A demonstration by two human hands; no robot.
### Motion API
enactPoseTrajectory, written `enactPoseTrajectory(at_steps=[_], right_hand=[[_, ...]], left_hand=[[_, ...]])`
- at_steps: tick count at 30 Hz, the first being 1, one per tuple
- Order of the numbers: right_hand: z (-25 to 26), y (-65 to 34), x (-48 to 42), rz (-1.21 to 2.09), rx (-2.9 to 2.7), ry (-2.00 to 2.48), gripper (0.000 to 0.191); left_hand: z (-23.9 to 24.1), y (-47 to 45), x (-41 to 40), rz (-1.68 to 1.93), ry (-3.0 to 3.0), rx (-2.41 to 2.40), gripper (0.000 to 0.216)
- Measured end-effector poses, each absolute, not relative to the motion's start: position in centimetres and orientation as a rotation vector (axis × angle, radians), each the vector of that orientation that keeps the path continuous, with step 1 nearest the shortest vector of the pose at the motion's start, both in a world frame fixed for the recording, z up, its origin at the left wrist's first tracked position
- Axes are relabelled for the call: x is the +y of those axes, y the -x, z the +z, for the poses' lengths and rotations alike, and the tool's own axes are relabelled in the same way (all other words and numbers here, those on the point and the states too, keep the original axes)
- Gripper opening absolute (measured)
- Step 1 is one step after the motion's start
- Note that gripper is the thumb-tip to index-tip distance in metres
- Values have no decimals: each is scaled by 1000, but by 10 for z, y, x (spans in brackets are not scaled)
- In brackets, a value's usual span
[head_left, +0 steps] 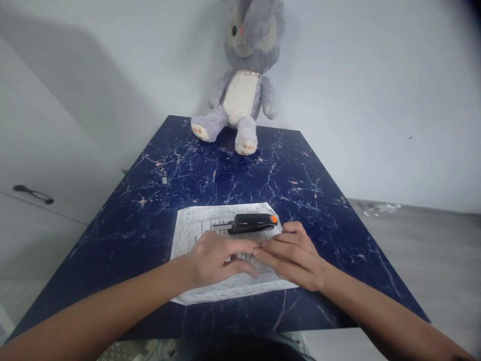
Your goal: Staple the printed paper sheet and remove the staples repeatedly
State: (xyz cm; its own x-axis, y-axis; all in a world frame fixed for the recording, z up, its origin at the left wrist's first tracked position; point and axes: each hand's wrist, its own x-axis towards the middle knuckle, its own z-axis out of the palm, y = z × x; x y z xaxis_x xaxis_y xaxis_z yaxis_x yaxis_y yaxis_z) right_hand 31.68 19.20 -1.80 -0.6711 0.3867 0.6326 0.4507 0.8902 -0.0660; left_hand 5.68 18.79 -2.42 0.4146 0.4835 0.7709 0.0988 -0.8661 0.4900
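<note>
A: On the blue marbled table (131,245), head view, what's there?

B: Printed paper (188,235), slightly creased, near the front edge. Black stapler (251,223) lying on it, orange tip to the right, metal strip sticking out left.

A: Stapler versus hands?

B: Just beyond both. Left hand (216,258) is on the near side of it, over the paper. Right hand (296,258) is to the near right, its upper fingers just beside the orange tip. Can't tell if they touch it.

A: Hand states?

B: Left: thumb and index stretched out with a gap between. Right: fingers together, slightly bent. Fingertips meet; can't tell whether anything small is pinched there. Neither grips the stapler.

A: Background?

B: Grey plush toy (242,93) seated at the far edge against the wall (376,75). Small pale piece (164,180) on the table, left of centre. Dark handle (33,194) far left.
</note>
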Motion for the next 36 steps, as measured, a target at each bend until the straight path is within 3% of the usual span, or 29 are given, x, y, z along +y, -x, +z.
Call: enactPoseTrajectory(at_steps=[3,5,8,12,16,20,25,28,36], right_hand=[[-14,-324,215,-182,-2194,660,46],[-15,-336,242,-172,-2064,839,34],[-26,-367,289,-122,-1995,1141,15],[-48,-411,334,-1,-1988,1363,24],[-62,-426,346,77,-2007,1482,24],[-62,-421,344,71,-2043,1476,26],[-44,-392,322,-129,-1938,1359,28],[-30,-358,292,-43,-1928,1171,24],[-24,-312,244,102,-2142,809,21]], left_hand=[[-18,-39,205,1505,-2404,717,33],[-13,-17,226,1488,-2350,1299,18],[-11,23,263,1230,-2136,2067,25],[-21,60,293,761,-1958,2507,42],[-29,66,296,592,-1981,2398,31],[-25,59,290,659,-2004,2267,37],[-22,30,280,1195,-1854,1698,28],[-23,9,272,1330,-1566,1297,25],[-10,-16,245,1018,-1754,1137,24]])
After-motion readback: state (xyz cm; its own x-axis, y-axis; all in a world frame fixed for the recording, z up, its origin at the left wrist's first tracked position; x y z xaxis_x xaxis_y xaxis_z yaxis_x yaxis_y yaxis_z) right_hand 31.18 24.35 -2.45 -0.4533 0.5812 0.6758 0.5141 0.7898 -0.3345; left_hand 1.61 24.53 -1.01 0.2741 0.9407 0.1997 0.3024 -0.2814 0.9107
